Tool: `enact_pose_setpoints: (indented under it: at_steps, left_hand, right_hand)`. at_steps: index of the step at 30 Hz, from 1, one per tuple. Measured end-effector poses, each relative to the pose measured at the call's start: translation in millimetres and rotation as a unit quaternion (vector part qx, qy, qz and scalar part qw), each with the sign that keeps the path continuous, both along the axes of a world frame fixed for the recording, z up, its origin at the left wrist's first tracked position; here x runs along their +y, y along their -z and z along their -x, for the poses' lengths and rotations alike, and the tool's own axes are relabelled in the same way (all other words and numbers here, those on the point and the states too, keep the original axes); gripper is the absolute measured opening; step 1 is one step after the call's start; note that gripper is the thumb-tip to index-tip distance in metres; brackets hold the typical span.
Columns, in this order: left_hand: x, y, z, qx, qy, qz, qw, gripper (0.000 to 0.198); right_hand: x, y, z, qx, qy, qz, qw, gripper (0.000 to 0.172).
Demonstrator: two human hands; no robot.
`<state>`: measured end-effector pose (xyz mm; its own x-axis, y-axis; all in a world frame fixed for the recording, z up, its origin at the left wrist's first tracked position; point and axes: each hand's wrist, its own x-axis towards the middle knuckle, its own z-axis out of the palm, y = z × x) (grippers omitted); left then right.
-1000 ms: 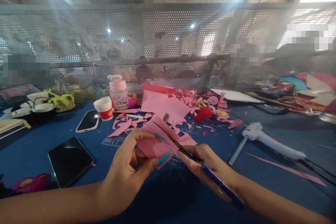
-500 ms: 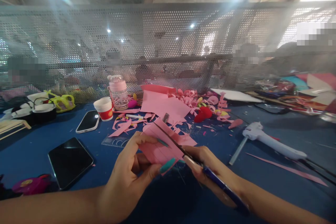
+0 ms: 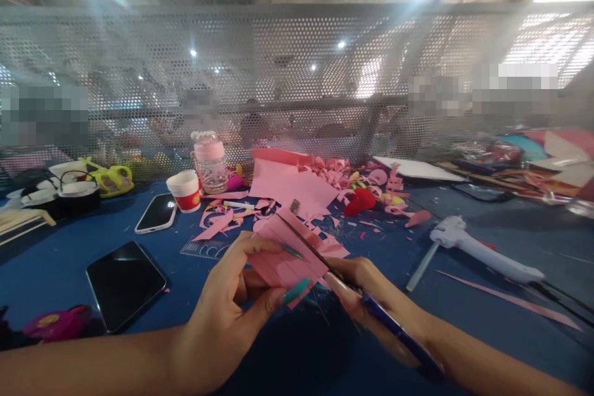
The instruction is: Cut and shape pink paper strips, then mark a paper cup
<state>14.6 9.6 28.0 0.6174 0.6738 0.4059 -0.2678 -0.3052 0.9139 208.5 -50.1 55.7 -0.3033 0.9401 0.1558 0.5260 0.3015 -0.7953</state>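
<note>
A piece of pink paper (image 3: 273, 260) with faint lines is pinched between the thumb and fingers of my left hand (image 3: 227, 309). My right hand (image 3: 371, 297) is closed around a pair of scissors (image 3: 390, 325) with dark blue handles. The scissor blades lie along the upper right edge of the paper, slanting up and left. Part of the lower blade is hidden by the paper. Behind my hands, larger pink sheets (image 3: 292, 189) rest on the blue table among cut scraps (image 3: 218, 226).
A glue gun (image 3: 482, 250) with its cord and a thin pink strip (image 3: 508, 298) lie at right. At left are a black tablet-like device (image 3: 126, 284), a phone (image 3: 156, 213), paper cups (image 3: 184, 190) and a pink-lidded bottle (image 3: 210, 164). A perforated metal screen (image 3: 297, 74) stands behind.
Both hands stay almost in place. The paper and scissors have shifted very slightly, with the blades still along the paper's edge. The view has moved a little.
</note>
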Motion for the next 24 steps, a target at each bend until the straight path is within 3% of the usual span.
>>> enact_pose_setpoints:
  at_steps: [8,13,24]
  left_hand:
    - [0.3,-3.5,-2.6,0.002,-0.012,-0.014,1.0,0.03]
    - [1.1,-3.2,-1.7,0.023,-0.023,-0.014,0.999,0.03]
    - [1.3,-2.6,-0.7,0.037,-0.035,-0.015,0.999,0.029]
  right_hand:
    - [1.3,0.8,-0.1,-0.03,0.033,0.003,0.999,0.048]
    - [1.8,-0.5,-0.9,-0.054,0.05,-0.033,0.997,0.058]
    - [3.1,0.9,-0.7,-0.069,0.092,0.007,0.993,0.049]
